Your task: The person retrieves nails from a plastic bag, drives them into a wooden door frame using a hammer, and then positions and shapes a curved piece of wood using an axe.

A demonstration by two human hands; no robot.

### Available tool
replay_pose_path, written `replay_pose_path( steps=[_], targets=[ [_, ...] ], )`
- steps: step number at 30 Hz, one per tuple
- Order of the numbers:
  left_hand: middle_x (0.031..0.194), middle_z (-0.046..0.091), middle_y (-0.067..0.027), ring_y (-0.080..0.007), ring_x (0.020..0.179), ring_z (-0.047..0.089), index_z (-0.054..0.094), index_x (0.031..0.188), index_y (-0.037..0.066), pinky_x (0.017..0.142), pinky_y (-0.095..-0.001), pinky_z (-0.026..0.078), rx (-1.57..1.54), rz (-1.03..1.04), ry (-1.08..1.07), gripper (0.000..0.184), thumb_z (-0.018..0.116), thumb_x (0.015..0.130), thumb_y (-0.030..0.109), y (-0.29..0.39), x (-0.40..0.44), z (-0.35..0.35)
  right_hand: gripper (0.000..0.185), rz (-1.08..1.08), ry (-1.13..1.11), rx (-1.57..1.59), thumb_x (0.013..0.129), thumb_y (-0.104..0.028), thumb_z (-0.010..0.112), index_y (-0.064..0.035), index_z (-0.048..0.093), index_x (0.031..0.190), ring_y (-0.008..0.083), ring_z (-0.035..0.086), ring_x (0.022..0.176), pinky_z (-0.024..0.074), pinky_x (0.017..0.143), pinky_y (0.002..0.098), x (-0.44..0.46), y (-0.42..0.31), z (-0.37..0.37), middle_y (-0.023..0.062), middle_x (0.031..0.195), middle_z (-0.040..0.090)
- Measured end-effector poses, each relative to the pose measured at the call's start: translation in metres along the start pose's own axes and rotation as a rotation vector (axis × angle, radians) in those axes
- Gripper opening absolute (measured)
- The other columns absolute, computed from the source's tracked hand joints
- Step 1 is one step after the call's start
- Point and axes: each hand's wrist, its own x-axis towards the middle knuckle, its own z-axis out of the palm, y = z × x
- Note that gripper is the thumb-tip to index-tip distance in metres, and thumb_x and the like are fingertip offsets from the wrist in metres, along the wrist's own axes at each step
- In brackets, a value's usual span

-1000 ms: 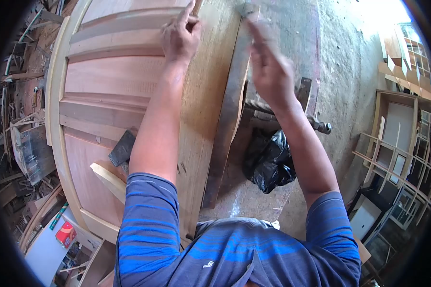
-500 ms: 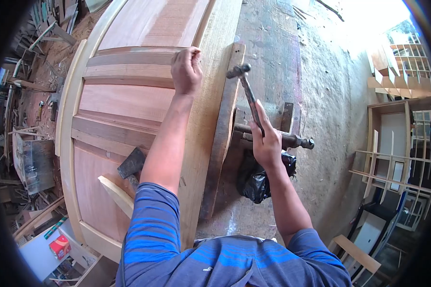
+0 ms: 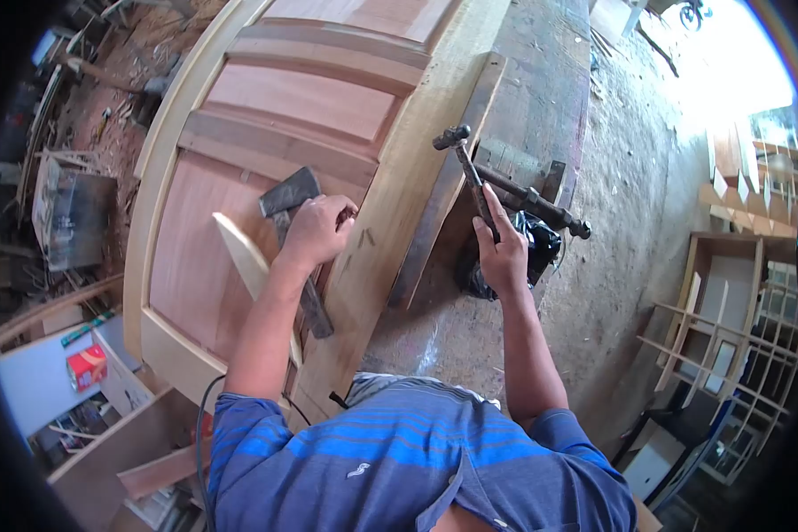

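Note:
My right hand (image 3: 504,248) grips a hammer (image 3: 474,177) by its handle, index finger stretched along it and metal head up, above the bench. My left hand (image 3: 315,232) is over the near part of a panelled wooden door (image 3: 206,230), fingers curled in; whatever they hold, if anything, is hidden. Beneath that hand lies a mallet (image 3: 291,191) with a dark blocky head, its handle partly covered by my wrist. Just right of my left fingers, a few small nail-like pieces (image 3: 367,237) rest on the door's pale edge board. A pointed light wood strip (image 3: 239,253) lies beside the mallet.
A metal clamp screw (image 3: 532,202) sticks out right of a long wooden batten (image 3: 457,177) along the door. A black plastic bag (image 3: 536,235) sits under it. Wooden frames (image 3: 727,310) stand at right. A red box (image 3: 87,367) is at lower left, among scrap wood.
My left hand has come back towards me along the door, from the farther rail to beside the mallet. The view has shifted. My right hand still holds the hammer.

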Motion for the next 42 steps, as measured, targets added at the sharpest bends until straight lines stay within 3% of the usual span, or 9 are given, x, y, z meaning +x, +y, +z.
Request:
replay_pose_path(
  steps=[1, 4, 9, 10, 13, 23, 29, 35, 42],
  targets=[
    [0.099, 0.079, -0.0153, -0.0388, 0.099, 0.074, 0.075, 0.110, 0.007, 0.093, -0.0515, 0.057, 0.010, -0.031, -0.004, 0.020, 0.075, 0.091, 0.013, 0.002, -0.013, 0.002, 0.058, 0.031, -0.026, 0.004, 0.110, -0.016, 0.069, -0.0204, 0.055, 0.166, 0.0266, 0.070, 0.138, 0.0511, 0.115, 0.0364, -0.003, -0.008, 0.001, 0.0178, 0.149, 0.072],
    [0.098, 0.076, -0.0159, -0.0394, 0.104, 0.073, 0.073, 0.116, 0.007, 0.095, -0.0512, 0.056, -0.004, -0.093, 0.051, 0.026, 0.075, 0.091, 0.014, 0.008, -0.045, 0.020, 0.059, -0.110, 0.027, -0.034, 0.109, -0.021, 0.069, -0.0289, 0.055, 0.165, 0.0360, 0.075, 0.126, 0.0583, 0.105, 0.0408, -0.021, -0.007, 0.010, 0.0214, 0.139, 0.075],
    [0.121, 0.074, -0.0124, -0.0352, 0.115, 0.072, 0.072, 0.127, 0.013, 0.105, -0.0524, 0.052, 0.204, -0.079, 0.163, 0.038, 0.080, 0.092, 0.023, 0.018, -0.066, 0.043, 0.059, -0.169, 0.012, -0.096, 0.107, -0.024, 0.071, -0.0309, 0.056, 0.164, 0.0409, 0.080, 0.106, 0.0617, 0.092, 0.0431, -0.049, -0.012, 0.000, 0.0232, 0.122, 0.080],
    [0.127, 0.072, -0.0119, -0.0347, 0.121, 0.070, 0.071, 0.130, 0.014, 0.108, -0.0530, 0.050, 0.254, -0.077, 0.220, 0.041, 0.081, 0.092, 0.026, 0.026, -0.066, 0.045, 0.058, -0.069, -0.053, -0.043, 0.108, -0.022, 0.071, -0.0248, 0.057, 0.164, 0.0316, 0.073, 0.132, 0.0551, 0.110, 0.0384, -0.056, -0.023, -0.007, 0.0180, 0.143, 0.075],
    [0.136, 0.067, -0.0101, -0.0330, 0.132, 0.064, 0.069, 0.139, 0.018, 0.113, -0.0533, 0.047, 0.322, -0.166, 0.166, 0.051, 0.083, 0.092, 0.032, 0.039, -0.063, 0.052, 0.058, -0.041, -0.064, -0.049, 0.108, -0.023, 0.072, -0.0265, 0.057, 0.164, 0.0329, 0.075, 0.128, 0.0571, 0.107, 0.0387, -0.070, -0.021, -0.011, 0.0180, 0.142, 0.075],
    [0.105, 0.075, -0.0045, -0.0306, 0.113, 0.068, 0.078, 0.088, 0.015, 0.096, -0.0495, 0.051, 0.364, -0.086, 0.429, 0.011, 0.081, 0.089, 0.026, 0.032, -0.036, 0.094, 0.059, -0.050, -0.102, -0.158, 0.108, -0.028, 0.070, -0.0327, 0.055, 0.165, 0.0462, 0.076, 0.112, 0.0604, 0.096, 0.0493, -0.095, -0.018, 0.011, 0.0258, 0.127, 0.077],
    [0.105, 0.074, -0.0100, -0.0335, 0.117, 0.066, 0.072, 0.105, 0.007, 0.098, -0.0507, 0.053, 0.524, -0.016, 0.377, 0.025, 0.073, 0.088, 0.026, 0.020, -0.026, 0.097, 0.062, -0.149, -0.023, -0.241, 0.107, -0.028, 0.070, -0.0344, 0.053, 0.166, 0.0487, 0.076, 0.100, 0.0615, 0.088, 0.0526, -0.073, -0.023, 0.039, 0.0258, 0.114, 0.079],
    [0.088, 0.072, -0.0153, -0.0379, 0.090, 0.072, 0.069, 0.117, 0.007, 0.084, -0.0512, 0.057, -0.071, 0.079, 0.611, 0.026, 0.071, 0.090, 0.007, -0.026, -0.012, 0.039, 0.064, -0.146, -0.116, -0.409, 0.106, -0.025, 0.070, -0.0321, 0.052, 0.167, 0.0494, 0.076, 0.101, 0.0606, 0.090, 0.0533, -0.049, -0.028, 0.050, 0.0298, 0.111, 0.078],
    [0.092, 0.076, -0.0162, -0.0344, 0.088, 0.076, 0.074, 0.111, 0.006, 0.080, -0.0476, 0.061, -0.174, -0.053, 0.757, 0.017, 0.070, 0.095, 0.005, -0.098, 0.029, -0.087, 0.066, -0.217, -0.078, -0.364, 0.105, -0.021, 0.068, -0.0310, 0.051, 0.167, 0.0458, 0.076, 0.112, 0.0614, 0.096, 0.0500, -0.037, -0.039, 0.065, 0.0235, 0.131, 0.076]
  ],
)
